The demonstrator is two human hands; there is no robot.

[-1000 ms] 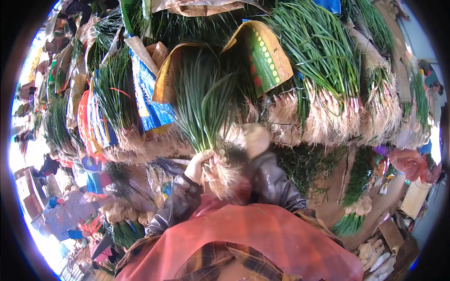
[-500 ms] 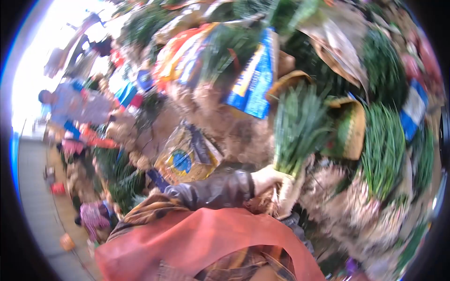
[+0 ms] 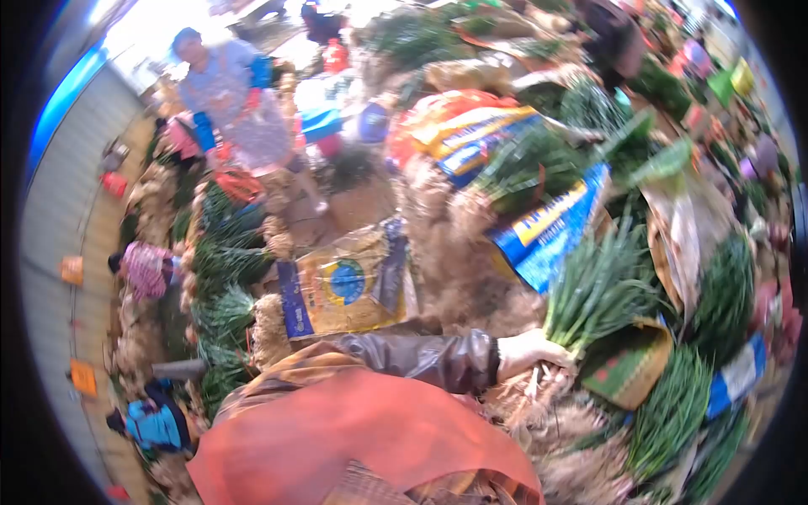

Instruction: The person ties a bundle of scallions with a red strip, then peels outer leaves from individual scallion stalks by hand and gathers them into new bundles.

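Note:
My left hand (image 3: 535, 353), in a dark brown sleeve, is closed around a bunch of green onions (image 3: 593, 290). The long green leaves fan up and to the right, while the pale root ends are below the hand. Beneath and beside it lie more onion roots (image 3: 551, 421). Just right of the held bunch is a green and tan sack (image 3: 627, 370), and above it lies a blue and yellow sack (image 3: 551, 227). I cannot make out my right hand. A red apron (image 3: 362, 438) covers the front of my body.
A yellow sack with a blue round print (image 3: 345, 282) lies on the soil to the left. More onion bunches (image 3: 673, 412) are heaped at right. A person in a pale apron (image 3: 240, 109) stands at upper left; others crouch along the left row, one in blue (image 3: 156, 421).
My view has swung and tilted, so the surroundings sit lower and further right. The left hand still grips the onions, whose leaves now lean more to the right.

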